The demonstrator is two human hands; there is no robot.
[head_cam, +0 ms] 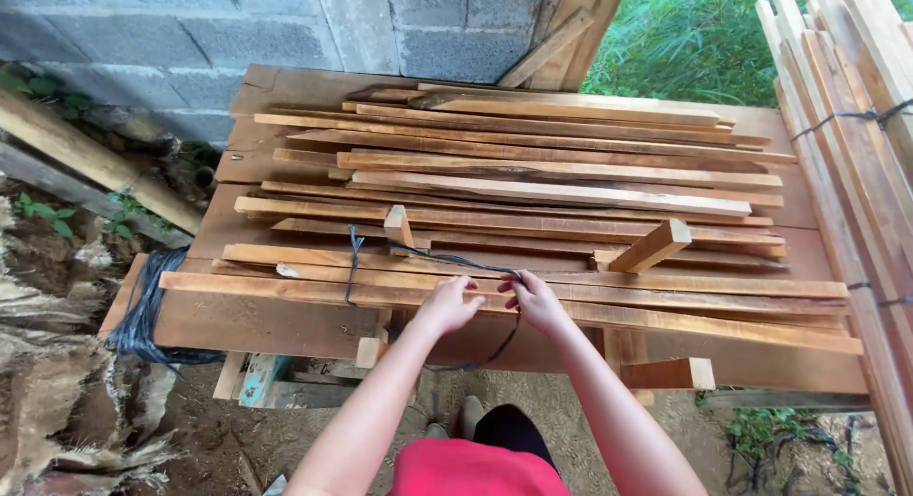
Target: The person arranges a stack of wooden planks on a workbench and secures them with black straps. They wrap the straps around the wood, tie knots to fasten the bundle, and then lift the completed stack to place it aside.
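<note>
A wooden table (285,325) carries a spread pile of long thin wooden slats (533,173). My left hand (447,306) and my right hand (537,301) rest close together on the nearest slats (666,311) at the table's front edge. Both pinch a black string (447,260) that loops over the front slats and hangs down below the table between my arms. A second loop of the string crosses the slats at the left (352,263). Two short wooden blocks (398,225) (654,246) stick up among the slats.
A bundle of black strings (143,315) hangs off the table's left end. Tied stacks of slats (856,154) lean at the right. A grey block wall (285,25) stands behind, with planks at the left and green grass beyond.
</note>
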